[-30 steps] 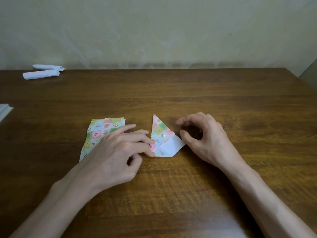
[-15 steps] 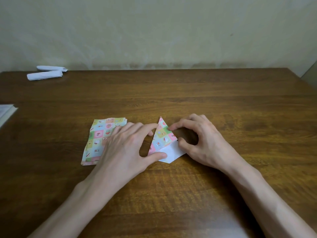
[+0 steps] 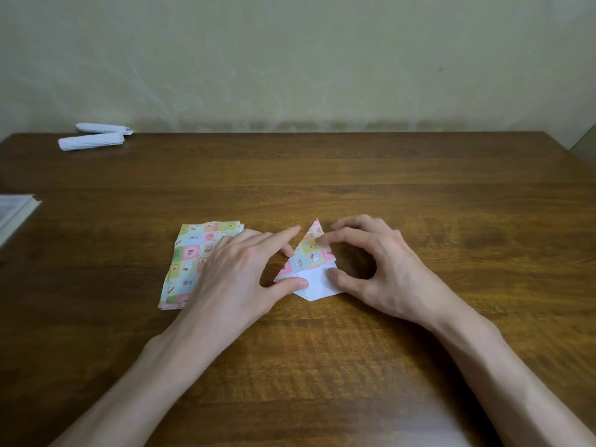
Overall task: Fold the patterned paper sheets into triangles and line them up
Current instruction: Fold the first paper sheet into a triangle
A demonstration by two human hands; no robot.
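Head view: both hands meet on one folded sheet [image 3: 308,258] at the middle of the table [image 3: 419,195].
Left fingers: stretched out and relaxed, grasping nothing; the thumb tip [image 3: 298,283] presses flat on the sheet's white flap, and the index reaches toward 12 o'clock along the sheet's left edge.
Right fingers: arched like a claw, with the index tip [image 3: 319,241] on the patterned face and the thumb tip against the flap's 3 o'clock edge. I cannot tell whether this is a pinch or only a press.
Left hand [image 3: 238,275]: comes in from 8 o'clock and lies partly over the stack.
Right hand [image 3: 380,269]: comes in from 4 o'clock.
Flap to fingers: the white flap sits between the two thumbs and both touch it, so neither hand is clearly nearer.
Sheet's heading: the patterned apex points to 12 o'clock, leaning slightly toward 1, and the flap's corner points to 6.
Long axis: 12 to 6, running away from the person.
Crease line: the border between pattern and white runs roughly 8 to 2.
Likely next move: turning the white flap up over that border toward 12, to close the triangle.
Stack of patterned sheets [image 3: 190,256]: unfolded, just beside the folded sheet at 9 o'clock.
Farther out: white paper rolls [image 3: 93,141] at 10 o'clock by the wall, and a book [image 3: 16,208] at the table's 9 o'clock edge.
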